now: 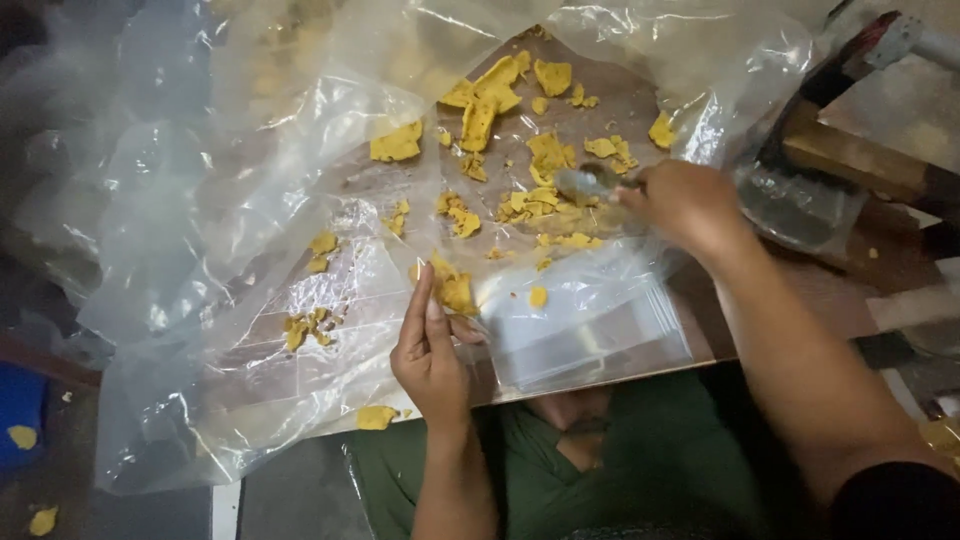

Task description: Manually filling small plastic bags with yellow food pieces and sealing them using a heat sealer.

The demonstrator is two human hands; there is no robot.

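My left hand [432, 350] pinches the edge of a small clear plastic bag [590, 320] lying on the board, with a yellow flaky piece [455, 288] at its fingertips. My right hand [680, 200] grips a metal spoon [585, 182] whose bowl rests among broken yellow pieces [545, 200]. More yellow fragments [490, 100] lie scattered over a brown board [600, 110] covered partly by a large clear plastic sheet [230, 230].
Crumpled clear plastic fills the left and top. A dark wooden object with a metal part [850, 130] stands at the right. A few yellow crumbs [375, 416] lie near the board's front edge and on the floor at left. Green cloth [620, 470] covers my lap.
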